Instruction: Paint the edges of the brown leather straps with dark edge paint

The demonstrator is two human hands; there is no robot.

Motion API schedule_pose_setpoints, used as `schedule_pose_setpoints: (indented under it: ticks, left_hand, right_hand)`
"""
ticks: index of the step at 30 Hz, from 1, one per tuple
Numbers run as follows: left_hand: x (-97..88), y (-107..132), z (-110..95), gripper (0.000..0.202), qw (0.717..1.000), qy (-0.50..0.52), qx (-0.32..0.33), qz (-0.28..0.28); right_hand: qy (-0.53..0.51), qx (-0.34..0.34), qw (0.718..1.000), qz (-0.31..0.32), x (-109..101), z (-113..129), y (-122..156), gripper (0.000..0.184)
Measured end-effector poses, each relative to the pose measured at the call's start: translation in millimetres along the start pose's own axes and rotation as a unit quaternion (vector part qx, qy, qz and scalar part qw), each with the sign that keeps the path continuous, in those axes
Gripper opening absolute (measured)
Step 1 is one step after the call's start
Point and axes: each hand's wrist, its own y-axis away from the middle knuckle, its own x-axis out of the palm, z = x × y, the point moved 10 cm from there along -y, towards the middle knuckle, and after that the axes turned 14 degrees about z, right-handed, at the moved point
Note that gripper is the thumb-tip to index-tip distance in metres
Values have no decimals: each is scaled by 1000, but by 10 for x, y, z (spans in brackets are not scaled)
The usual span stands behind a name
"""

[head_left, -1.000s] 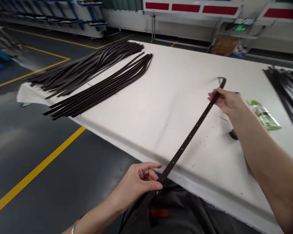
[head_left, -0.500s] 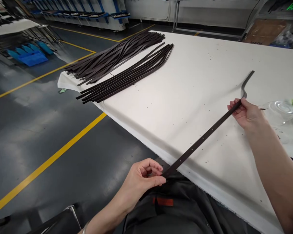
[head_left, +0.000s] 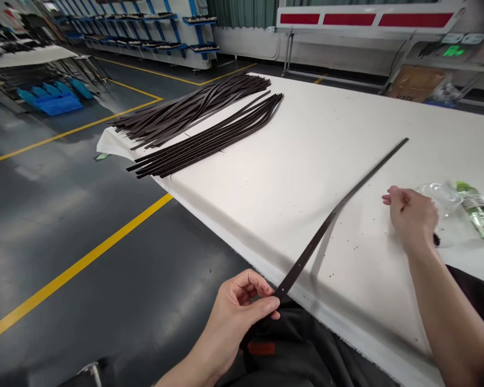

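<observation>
A long dark brown strap [head_left: 320,231] with small punched holes runs from my left hand up across the white table. My left hand [head_left: 250,301] pinches its near end between thumb and fingers at the table's front edge. The strap's far end rests on the tabletop. My right hand [head_left: 414,215] is off the strap, over the right side of the table, with its fingers curled. A small dark thing [head_left: 436,239] shows at the heel of that hand; its kind is unclear. Just beyond are a clear plastic cup [head_left: 441,198] and a green-labelled bottle [head_left: 481,210] lying down.
At the table's [head_left: 262,177] far left lie a neat row of dark straps [head_left: 210,140] and a larger loose pile of straps [head_left: 193,105]. Tiny dark bits dot the white surface. A blue bin [head_left: 58,102] stands under another table; a cardboard box [head_left: 415,83] is behind.
My right hand has let go of the strap and moved down and slightly right, fingers curled. The strap's far part has dropped onto the table. My left hand keeps its pinch.
</observation>
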Motion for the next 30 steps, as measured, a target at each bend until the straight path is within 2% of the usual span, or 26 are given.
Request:
schedule_pose_setpoints:
  ticks: [3,4,6,7,9,13,25,28,30]
  left_hand:
    - [144,-138,-47,18,999,10,32,5]
    - [188,-190,-49,19,999,15,41,7]
    - [265,-290,-42,20,998,21,57,10]
    - [302,-334,-31,20,998,21,62,13]
    - [378,-403,-12,19,997,8,66,26]
    - [489,-443,-26,15,995,-62,73,42]
    - [557,-422,22,16,996,-50,58,36]
    - [553,-425,76,18,998,-23,47,38]
    - [550,-424,91,20,998,-5,42,40]
  right_hand:
    - [32,-50,995,-76,-406,462,827,29]
    - [24,-119,990,-74,-426,700,1140,28]
    - [-17,-305,951,-36,-327,1188,1790,28]
    - [-20,-369,929,-2,-216,1352,2064,28]
    - [-11,-393,919,40,-19,1450,2360,29]
    - [21,-356,932,72,198,1364,2442,31]
    - [-26,-358,930,78,242,1291,2419,31]
    - [-53,-337,939,48,132,1220,2399,32]
    - [-73,-302,950,-10,-93,1059,2359,34]
